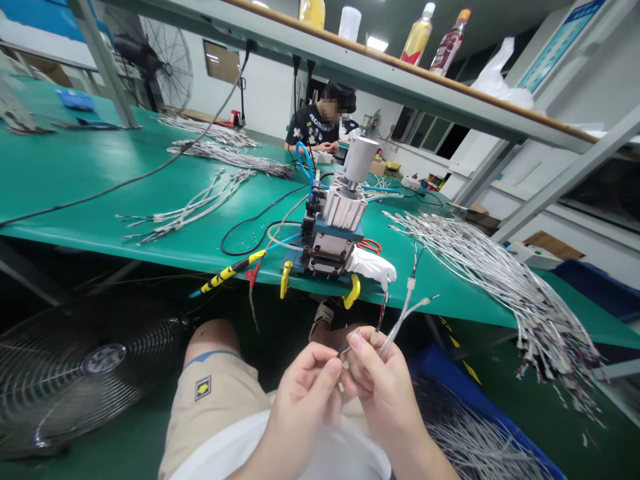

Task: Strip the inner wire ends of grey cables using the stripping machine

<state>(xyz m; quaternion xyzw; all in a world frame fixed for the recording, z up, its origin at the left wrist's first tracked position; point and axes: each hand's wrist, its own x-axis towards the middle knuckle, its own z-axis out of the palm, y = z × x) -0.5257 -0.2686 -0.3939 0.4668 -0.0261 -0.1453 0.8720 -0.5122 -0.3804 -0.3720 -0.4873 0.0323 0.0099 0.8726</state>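
Close together above my lap, both hands are closed. My right hand (pixel 383 383) grips a few white cables (pixel 399 328), whose ends with thin dark and red wires stick up past the fingers. My left hand (pixel 310 387) pinches with thumb and forefinger at the thin wire ends beside the right fingertips; what exactly sits in that pinch is too small to make out. Beyond the hands, at the table's front edge, stands a small pneumatic press (pixel 335 227) with a white cloth or bag (pixel 373 265) at its side and yellow clamp handles (pixel 352 291) below.
A large pile of white cables (pixel 480 273) hangs over the table edge at right. Smaller bundles (pixel 195 203) lie at left on the green table (pixel 125 160). A blue bin (pixel 505 417) with cables stands low right, a floor fan (pixel 95 367) low left. Another person (pixel 317 127) sits opposite.
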